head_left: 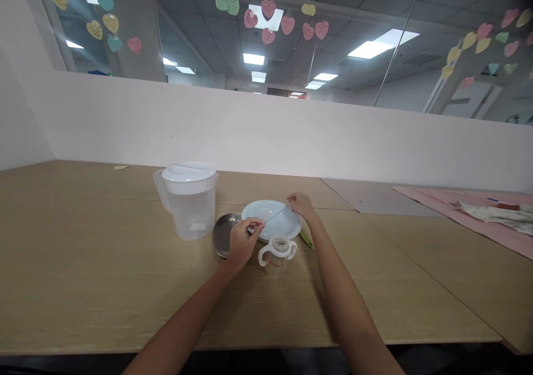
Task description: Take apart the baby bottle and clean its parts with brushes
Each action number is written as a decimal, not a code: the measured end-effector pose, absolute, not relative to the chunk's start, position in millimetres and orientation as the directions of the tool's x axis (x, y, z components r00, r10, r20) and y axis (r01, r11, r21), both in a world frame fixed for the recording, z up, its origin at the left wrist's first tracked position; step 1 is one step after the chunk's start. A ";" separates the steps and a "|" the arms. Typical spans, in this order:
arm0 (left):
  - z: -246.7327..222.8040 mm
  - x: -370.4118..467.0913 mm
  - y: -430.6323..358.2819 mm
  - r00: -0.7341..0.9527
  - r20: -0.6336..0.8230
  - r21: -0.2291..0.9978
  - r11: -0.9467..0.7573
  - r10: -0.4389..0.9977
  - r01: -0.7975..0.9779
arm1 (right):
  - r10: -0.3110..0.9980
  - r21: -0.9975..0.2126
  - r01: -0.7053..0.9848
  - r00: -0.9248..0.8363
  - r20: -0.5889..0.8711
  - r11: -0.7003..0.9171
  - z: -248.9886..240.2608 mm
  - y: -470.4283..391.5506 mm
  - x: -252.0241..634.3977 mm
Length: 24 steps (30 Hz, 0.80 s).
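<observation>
My left hand [242,241] is closed in a pinch on one end of a thin, straw-like rod [276,214]. The other end is pinched by the fingers of my right hand [300,204], so the rod slants up to the right over a white plate [272,232]. Just in front of the plate stands a clear baby bottle [276,263] with a white two-handled collar and an uncovered mouth. Partly behind my left hand lies a round metal dish [221,235], with a small clear piece [236,218] at its edge. A green-handled item [307,239] sticks out beside the plate.
A translucent pitcher [194,208] with a white lid stands at the left on the wooden table [104,264]. Far right, a pink cloth [441,200] carries a patterned fabric piece [497,215] and a blue pen [494,200]. A white wall [266,133] with a window rises behind.
</observation>
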<state>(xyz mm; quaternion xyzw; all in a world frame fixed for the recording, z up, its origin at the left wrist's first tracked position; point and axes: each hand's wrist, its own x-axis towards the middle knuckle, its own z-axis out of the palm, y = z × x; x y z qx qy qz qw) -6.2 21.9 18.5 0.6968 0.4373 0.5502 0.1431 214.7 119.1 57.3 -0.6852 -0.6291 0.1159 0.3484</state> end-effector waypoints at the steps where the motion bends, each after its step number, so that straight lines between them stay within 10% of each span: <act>1: 18.4 -6.2 22.0 0.014 0.645 0.678 -0.581 0.764 0.451 | 0.946 -0.613 0.789 0.169 0.276 0.037 58.7 117.7 214.3; 8: 19.0 -5.8 23.0 0.002 0.661 0.680 -0.599 0.751 0.423 | 0.982 -0.630 0.772 0.043 0.184 0.084 80.9 99.2 206.5; 15: 20.8 -4.0 22.1 -0.002 0.652 0.701 -0.601 0.758 0.384 | 0.756 -0.816 0.509 -0.639 -0.144 0.275 113.7 63.2 169.5; 24: 24.6 -4.3 18.0 -0.016 0.663 0.684 -0.597 0.748 0.419 | 0.823 -0.906 0.372 -0.566 -0.047 0.204 102.4 68.5 170.3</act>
